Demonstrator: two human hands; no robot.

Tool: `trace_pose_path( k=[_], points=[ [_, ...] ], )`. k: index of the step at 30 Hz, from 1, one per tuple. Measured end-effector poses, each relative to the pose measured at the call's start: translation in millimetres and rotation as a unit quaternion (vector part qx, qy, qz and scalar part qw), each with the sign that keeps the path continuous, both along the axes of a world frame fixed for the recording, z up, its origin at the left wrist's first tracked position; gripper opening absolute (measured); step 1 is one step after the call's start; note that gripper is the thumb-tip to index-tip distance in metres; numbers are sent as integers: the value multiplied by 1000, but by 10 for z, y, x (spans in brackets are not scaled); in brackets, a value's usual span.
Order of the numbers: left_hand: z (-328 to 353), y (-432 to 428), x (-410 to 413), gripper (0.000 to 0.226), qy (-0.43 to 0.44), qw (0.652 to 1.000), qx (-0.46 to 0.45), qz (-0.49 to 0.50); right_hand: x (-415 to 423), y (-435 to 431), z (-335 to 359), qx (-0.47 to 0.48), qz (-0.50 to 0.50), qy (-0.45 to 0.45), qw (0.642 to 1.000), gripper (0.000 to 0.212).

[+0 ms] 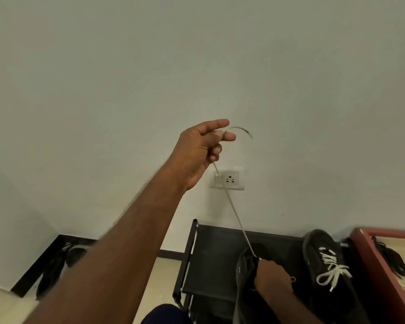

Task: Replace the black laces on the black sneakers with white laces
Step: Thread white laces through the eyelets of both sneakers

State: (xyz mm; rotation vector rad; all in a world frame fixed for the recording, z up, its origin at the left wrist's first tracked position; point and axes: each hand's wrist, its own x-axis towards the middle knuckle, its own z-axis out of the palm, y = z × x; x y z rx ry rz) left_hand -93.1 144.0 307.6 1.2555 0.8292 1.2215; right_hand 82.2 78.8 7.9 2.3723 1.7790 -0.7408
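Note:
My left hand (pixel 202 150) is raised high in front of the wall and pinches the end of a white lace (pixel 234 213) between thumb and fingers. The lace runs taut down to a black sneaker (pixel 243 277) on the black rack. My right hand (pixel 272 275) grips that sneaker at its upper part. A second black sneaker (pixel 325 272) lies to the right on the rack, laced in white with a tied bow.
The black metal rack (pixel 211 253) stands against the white wall under a wall socket (pixel 229 180). A red-framed tray (pixel 369 253) at the right holds black laces (pixel 393 258). Dark items lie on the floor at the left (pixel 56 265).

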Motion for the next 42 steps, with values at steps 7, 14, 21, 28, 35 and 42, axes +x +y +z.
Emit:
trace_pose_path(
  k=[7, 14, 21, 28, 35, 42],
  points=[
    [-1421, -39, 499, 27, 252, 958, -94, 98, 316, -147, -63, 38, -13, 101, 994, 38],
    [-2692, -287, 823, 24, 553, 831, -25, -56, 542, -150, -222, 106, -108, 236, 960, 28],
    [-3045, -401, 765, 37, 631, 765, -10, -128, 690, -111, -687, 65, -27, 121, 990, 39],
    [-3009, -340, 753, 33, 612, 783, -19, -109, 769, 120, -443, 55, -30, 84, 995, 21],
    [-2626, -191, 1017, 36, 536, 839, 52, -81, 798, 271, 650, 127, -10, 272, 954, 19],
    [-2565, -163, 1044, 12, 475, 880, -10, -5, 908, 156, 1021, 125, -22, 260, 957, 9]
  ],
)
